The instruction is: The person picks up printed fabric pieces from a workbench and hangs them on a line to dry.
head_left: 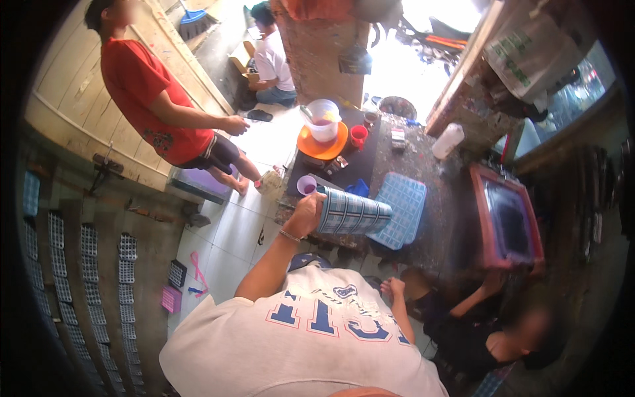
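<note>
From where I watch, my left hand [305,215] has its fingers curled tightly around the left end of a blue plaid panel [355,212], holding it raised near the left part of the tabletop's [430,228] near edge. My right hand [395,286] hangs low in front of the shirt, off that edge; its fingers look bent, but I cannot tell whether they grip anything. I judge the handling to be partway through: the panel is picked up but not yet set down or let go. A light-blue patterned panel [405,198] lies flat just beside it, toward the near edge. Rows of patterned pieces [91,268] rest on the racks at far left, which I take as a portion laid out; how many remain I cannot tell. Past the tabletop's right edge leans a red-framed screen [506,215], with no hand of mine on it.
</note>
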A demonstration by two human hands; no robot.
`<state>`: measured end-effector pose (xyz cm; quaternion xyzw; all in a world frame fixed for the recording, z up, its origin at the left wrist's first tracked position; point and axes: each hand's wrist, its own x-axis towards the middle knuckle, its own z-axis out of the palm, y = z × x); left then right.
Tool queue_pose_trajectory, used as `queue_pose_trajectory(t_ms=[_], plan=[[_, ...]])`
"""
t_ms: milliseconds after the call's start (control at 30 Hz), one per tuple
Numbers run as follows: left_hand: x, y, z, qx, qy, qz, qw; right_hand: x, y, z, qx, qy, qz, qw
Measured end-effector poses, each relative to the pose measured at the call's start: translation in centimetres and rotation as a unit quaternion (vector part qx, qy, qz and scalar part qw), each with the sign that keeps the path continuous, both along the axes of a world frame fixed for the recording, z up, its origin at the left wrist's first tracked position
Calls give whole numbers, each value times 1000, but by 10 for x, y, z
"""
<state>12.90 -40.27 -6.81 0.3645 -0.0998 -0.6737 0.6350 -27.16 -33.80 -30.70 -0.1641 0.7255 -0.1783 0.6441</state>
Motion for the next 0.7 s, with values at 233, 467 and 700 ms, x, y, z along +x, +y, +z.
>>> queue_pose_trajectory(t_ms=[233, 467, 700], plan=[[-14, -9, 17, 32, 11, -50, 998, 5, 6, 11, -21, -17, -72, 997], [-23, -12, 32, 38, 17, -93, 995, 22, 31, 32, 11, -52, -123, 991], [-15, -15, 24, 48, -33, -113, 992, 35, 15, 23, -27, -52, -129, 990]])
